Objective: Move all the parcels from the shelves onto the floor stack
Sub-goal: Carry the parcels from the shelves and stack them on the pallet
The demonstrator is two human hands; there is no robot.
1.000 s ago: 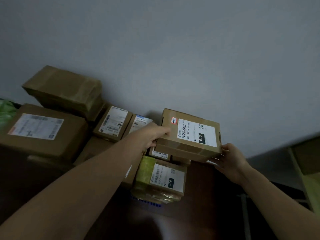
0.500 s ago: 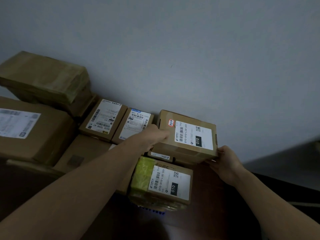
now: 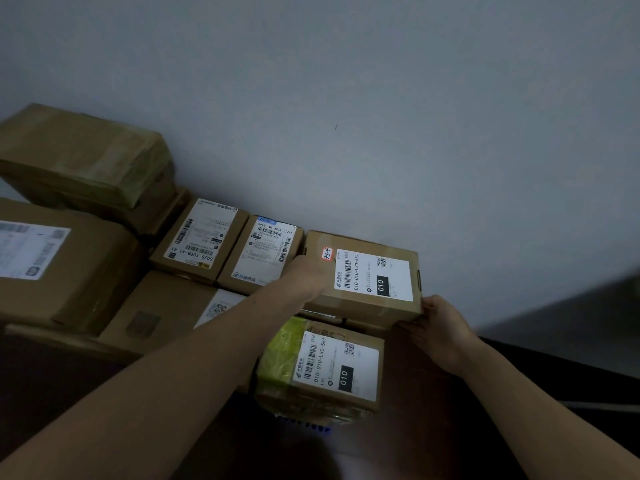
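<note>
A brown cardboard parcel with a white "010" label and a small red-edged sticker sits against the grey wall, on top of other parcels in the floor stack. My left hand grips its left side. My right hand holds its lower right corner. Just in front lies a second parcel with a matching "010" label and yellow-green tape on its left end.
Two small labelled boxes lie left of the held parcel. A large box and a taped box stand further left. A flat box lies under my left forearm. Dark floor extends to the right.
The parcel has come down and back toward the wall, settling on the stack beside the small labelled boxes. Both hands have stayed on it.
</note>
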